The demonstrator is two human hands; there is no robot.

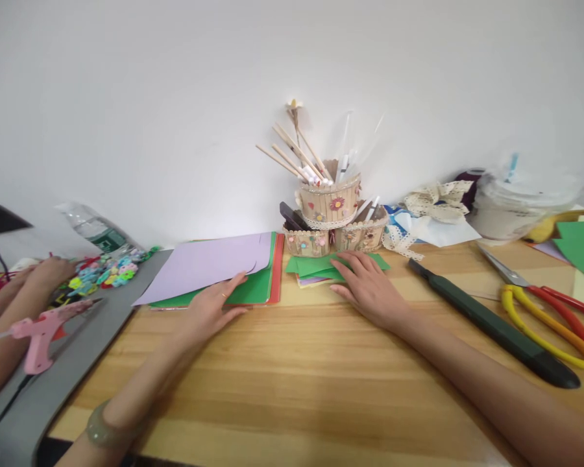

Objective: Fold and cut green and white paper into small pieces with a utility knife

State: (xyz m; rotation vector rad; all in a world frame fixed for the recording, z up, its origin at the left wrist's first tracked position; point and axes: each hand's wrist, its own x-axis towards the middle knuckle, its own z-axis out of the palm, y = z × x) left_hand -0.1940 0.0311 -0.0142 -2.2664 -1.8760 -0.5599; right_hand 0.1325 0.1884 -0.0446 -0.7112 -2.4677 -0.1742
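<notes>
My left hand (pixel 213 305) lies at the front right corner of a stack of coloured paper, fingers stretched out and thumb apart. On top of that stack is a lilac sheet (pixel 209 263) with a cut or lifted right corner; green paper (pixel 257 285) and a red edge (pixel 276 266) show beneath. My right hand (pixel 370 288) rests with its fingers spread over small green paper pieces (pixel 314 264). Under these, bits of lilac and pale yellow paper peek out. Part of the green pieces is hidden by the fingers.
Behind the paper stand decorated wooden pots (pixel 328 204) holding sticks and pens. To the right lie a long dark green-handled tool (pixel 496 324), scissors (pixel 555 305), lace (pixel 438 201) and a plastic tub (pixel 520 201). At left are a pink glue gun (pixel 41 337) and another person's hands (pixel 51 272).
</notes>
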